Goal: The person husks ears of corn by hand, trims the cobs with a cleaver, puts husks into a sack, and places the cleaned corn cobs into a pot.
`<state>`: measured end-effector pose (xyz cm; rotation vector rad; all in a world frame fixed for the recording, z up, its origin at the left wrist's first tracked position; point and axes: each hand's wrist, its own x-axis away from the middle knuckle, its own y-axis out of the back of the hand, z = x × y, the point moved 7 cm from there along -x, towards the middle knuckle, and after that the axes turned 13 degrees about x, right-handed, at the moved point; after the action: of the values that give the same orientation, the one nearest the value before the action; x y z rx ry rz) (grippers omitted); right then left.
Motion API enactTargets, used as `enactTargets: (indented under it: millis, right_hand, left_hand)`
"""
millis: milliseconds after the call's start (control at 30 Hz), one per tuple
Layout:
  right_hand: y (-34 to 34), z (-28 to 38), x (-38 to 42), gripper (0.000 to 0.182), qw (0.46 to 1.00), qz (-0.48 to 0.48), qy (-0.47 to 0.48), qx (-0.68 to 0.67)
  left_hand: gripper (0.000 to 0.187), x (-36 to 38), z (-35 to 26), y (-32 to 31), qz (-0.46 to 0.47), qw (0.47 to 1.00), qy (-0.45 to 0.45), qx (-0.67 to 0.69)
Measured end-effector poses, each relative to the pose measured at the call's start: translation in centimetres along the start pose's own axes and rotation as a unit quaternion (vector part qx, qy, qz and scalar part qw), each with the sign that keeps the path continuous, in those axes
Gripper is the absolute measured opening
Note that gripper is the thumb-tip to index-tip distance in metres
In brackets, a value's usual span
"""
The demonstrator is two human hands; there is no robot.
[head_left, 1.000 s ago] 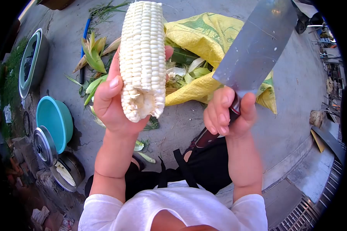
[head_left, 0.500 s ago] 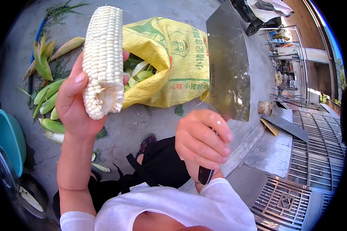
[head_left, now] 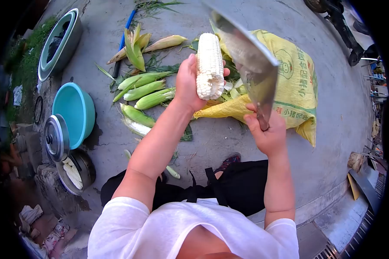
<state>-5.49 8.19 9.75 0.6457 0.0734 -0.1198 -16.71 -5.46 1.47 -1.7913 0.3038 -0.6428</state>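
Observation:
My left hand (head_left: 189, 84) is wrapped round a husked ear of white corn (head_left: 210, 60), held upright with its cut stalk end toward me. A wide cleaver (head_left: 257, 64) is in my right hand (head_left: 268, 131), its blade raised just right of the corn and apart from it. Behind both lies a yellow printed sack (head_left: 296, 82), its mouth open toward the left with green husks (head_left: 234, 91) inside. Several ears of corn in green husks (head_left: 145, 91) rest on the ground left of my left hand.
On the left stand a teal basin (head_left: 87, 114), a metal pot (head_left: 87, 166) holding a pale ear, and its lid (head_left: 56, 137). Farther back is a pale green tub (head_left: 69, 47). Dry husks (head_left: 166, 42) and a blue-black pole (head_left: 124, 36) lie on the concrete.
The view has swung left and pulled back. My right hand has turned the cleaver, bringing its blade up beside the corn. The corn stays in my left hand, now farther from the camera.

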Motion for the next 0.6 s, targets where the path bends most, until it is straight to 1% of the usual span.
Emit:
enactTargets:
  millis: [33, 67, 100, 167, 200, 267, 400, 433, 467, 500, 567, 600]
  right_hand:
    - [-1.0, 1.2, 0.1, 0.03, 0.982, 0.053, 0.09, 0.159]
    - [-1.5, 2.7, 0.4, 0.034, 0.973, -0.002, 0.16, 0.166]
    - [-2.1, 2.9, 0.4, 0.034, 0.974, -0.008, 0.156, 0.163]
    - [-3.3, 3.8, 0.7, 0.03, 0.965, 0.002, 0.196, 0.175]
    - [-3.4, 4.3, 0.7, 0.028, 0.96, -0.013, 0.217, 0.176]
    - [-3.7, 4.4, 0.7, 0.028, 0.957, -0.012, 0.223, 0.184]
    - [-3.8, 4.3, 0.6, 0.028, 0.953, -0.02, 0.226, 0.202]
    - [-3.9, 4.2, 0.5, 0.028, 0.953, -0.02, 0.225, 0.202]
    - [-3.8, 4.1, 0.5, 0.028, 0.953, -0.028, 0.229, 0.198]
    - [-3.7, 4.1, 0.5, 0.028, 0.952, -0.036, 0.234, 0.194]
    - [-3.6, 4.3, 0.6, 0.027, 0.952, -0.03, 0.233, 0.196]
    - [-3.6, 4.3, 0.6, 0.026, 0.952, -0.024, 0.232, 0.198]
  left_hand:
    - [0.051, 0.1, 0.2, 0.4, -0.027, 1.0, 0.007, -0.005]
    - [0.057, 0.6, -0.2, -0.2, -0.048, 0.997, -0.03, -0.051]
    - [0.059, -0.5, 0.0, 1.3, 0.005, 0.998, 0.013, -0.064]
    - [0.059, -0.9, 0.1, 1.5, 0.03, 0.999, -0.001, -0.044]
    - [0.059, -0.9, 0.4, 1.4, 0.031, 0.999, 0.003, -0.045]
    - [0.058, -0.6, 0.3, 1.6, -0.008, 0.997, -0.037, -0.07]
    - [0.058, -0.4, 0.5, 2.1, -0.027, 0.997, -0.022, -0.069]
    - [0.058, -0.7, 0.9, 2.4, 0.029, 0.999, 0.021, 0.001]
    - [0.058, -0.5, 1.2, 1.2, 0.083, 0.992, 0.063, 0.072]
    - [0.058, -0.3, 1.4, 0.9, 0.083, 0.992, 0.064, 0.072]
    - [0.058, 0.0, 1.0, 1.6, -0.04, 0.998, 0.02, -0.052]
    - [0.058, 0.0, 1.1, 1.5, -0.041, 0.998, 0.02, -0.052]
